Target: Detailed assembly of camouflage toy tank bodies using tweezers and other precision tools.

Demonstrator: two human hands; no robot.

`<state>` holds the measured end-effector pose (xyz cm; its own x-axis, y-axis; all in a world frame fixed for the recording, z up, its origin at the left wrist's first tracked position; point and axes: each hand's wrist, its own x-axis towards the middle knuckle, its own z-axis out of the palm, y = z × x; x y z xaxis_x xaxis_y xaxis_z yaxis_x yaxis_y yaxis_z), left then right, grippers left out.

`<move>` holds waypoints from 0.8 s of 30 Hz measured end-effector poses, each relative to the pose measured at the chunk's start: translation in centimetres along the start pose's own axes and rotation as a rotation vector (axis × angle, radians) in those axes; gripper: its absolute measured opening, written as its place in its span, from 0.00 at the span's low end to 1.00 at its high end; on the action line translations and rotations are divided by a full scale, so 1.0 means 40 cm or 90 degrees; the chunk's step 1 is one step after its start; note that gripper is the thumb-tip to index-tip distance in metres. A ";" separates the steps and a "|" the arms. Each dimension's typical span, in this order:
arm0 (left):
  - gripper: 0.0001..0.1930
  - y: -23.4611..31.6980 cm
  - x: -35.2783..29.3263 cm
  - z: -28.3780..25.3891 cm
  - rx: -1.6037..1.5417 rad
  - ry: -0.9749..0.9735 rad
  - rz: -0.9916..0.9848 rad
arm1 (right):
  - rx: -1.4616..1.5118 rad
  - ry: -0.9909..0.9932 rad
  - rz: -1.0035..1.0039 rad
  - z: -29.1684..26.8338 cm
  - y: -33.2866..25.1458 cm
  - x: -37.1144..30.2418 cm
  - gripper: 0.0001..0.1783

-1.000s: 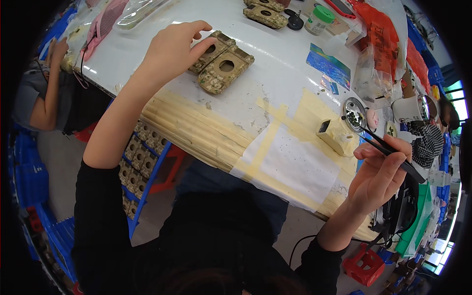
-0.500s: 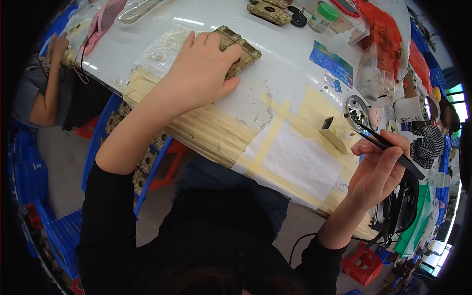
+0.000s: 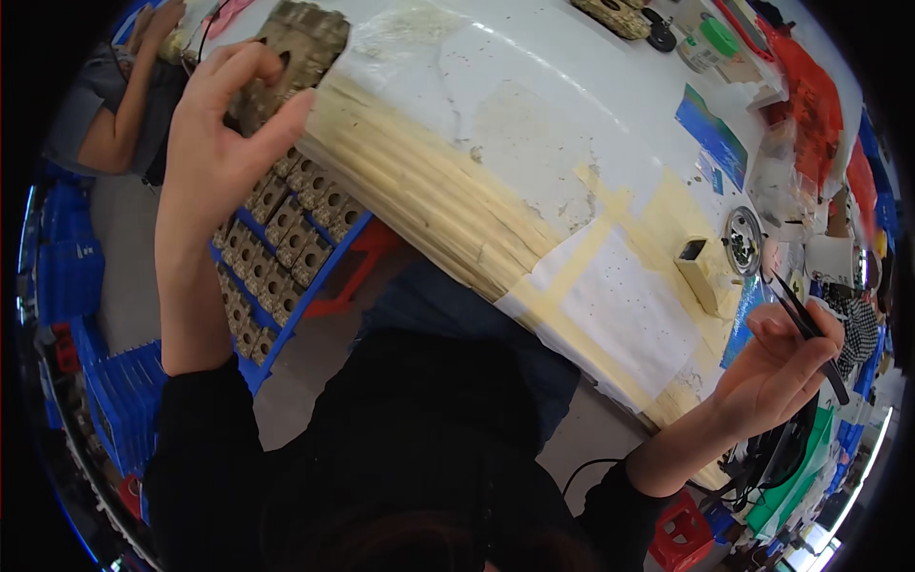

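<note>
One hard, brown-and-green camouflage shell with a round hole, possibly two together, sits in the left hand on my feed; the fingers hook onto it, and motion blur stops me counting. It hangs by the left end of the yellow-taped edge of a glossy white table, near a blue plastic tray of similar shells in rows. The right hand grips slim black tweezers, tips just beside a round metal dish of small dark bits; I cannot tell whether the tips hold anything.

My worry is the left grip: a loose hold at the hole could let the shell slip onto the tray or floor, or clip the taped edge. A careless swing of the tweezers might tip the dish.

Half a second earlier, the left hand covers two shells lying on the tabletop; now the load is farther left, at the edge. The view has swung, too, while the tweezers stay by the dish.
</note>
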<state>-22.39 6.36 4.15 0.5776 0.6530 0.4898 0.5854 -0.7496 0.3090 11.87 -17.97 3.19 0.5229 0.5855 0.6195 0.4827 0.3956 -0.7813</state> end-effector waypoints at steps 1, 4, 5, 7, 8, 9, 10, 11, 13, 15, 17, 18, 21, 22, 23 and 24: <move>0.15 -0.053 -0.020 -0.007 0.031 0.093 0.033 | -0.014 -0.006 0.004 -0.017 -0.014 -0.002 0.23; 0.14 -0.245 -0.165 -0.070 0.209 0.124 -0.089 | 0.042 -0.029 0.018 -0.047 -0.024 -0.006 0.23; 0.14 -0.312 -0.232 -0.094 0.255 0.103 -0.129 | 0.082 -0.051 0.026 -0.058 -0.028 -0.002 0.23; 0.14 -0.448 -0.406 -0.123 0.311 0.034 -0.226 | 0.112 -0.093 0.023 -0.072 -0.039 0.003 0.23; 0.14 -0.502 -0.495 -0.133 0.321 -0.013 -0.280 | 0.104 -0.110 0.012 -0.079 -0.045 0.000 0.23; 0.14 -0.534 -0.578 -0.140 0.363 -0.089 -0.345 | 0.075 -0.059 0.009 -0.075 -0.045 -0.003 0.23; 0.14 -0.555 -0.650 -0.145 0.401 -0.164 -0.407 | 0.063 -0.083 0.001 -0.079 -0.050 -0.003 0.23; 0.14 -0.567 -0.704 -0.146 0.424 -0.216 -0.420 | 0.075 -0.082 0.005 -0.086 -0.056 -0.003 0.24; 0.13 -0.581 -0.786 -0.144 0.463 -0.320 -0.448 | 0.070 -0.069 0.008 -0.077 -0.057 0.000 0.24; 0.14 -0.617 -0.822 -0.144 0.463 -0.390 -0.445 | 0.036 -0.038 0.005 -0.062 -0.059 -0.003 0.24; 0.14 -0.660 -0.849 -0.137 0.445 -0.430 -0.445 | 0.003 -0.028 0.008 -0.050 -0.060 -0.008 0.23; 0.15 -0.685 -0.861 -0.133 0.428 -0.436 -0.449 | -0.011 -0.024 0.010 -0.044 -0.060 -0.010 0.23; 0.16 -0.728 -0.850 -0.103 0.418 -0.448 -0.442 | -0.035 -0.003 0.035 -0.048 -0.072 -0.031 0.21; 0.16 -0.739 -0.846 -0.095 0.422 -0.453 -0.440 | -0.046 0.002 0.042 -0.050 -0.077 -0.037 0.21; 0.16 -0.758 -0.849 -0.093 0.394 -0.467 -0.465 | -0.056 0.007 0.049 -0.052 -0.082 -0.043 0.21; 0.16 -0.783 -0.853 -0.086 0.363 -0.481 -0.488 | -0.069 0.012 0.055 -0.055 -0.090 -0.048 0.20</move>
<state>-62.37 7.18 -19.43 0.0462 0.9465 -0.3195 0.9762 -0.1106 -0.1865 10.66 -22.07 4.97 0.5786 0.6004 0.5520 0.5080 0.2643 -0.8198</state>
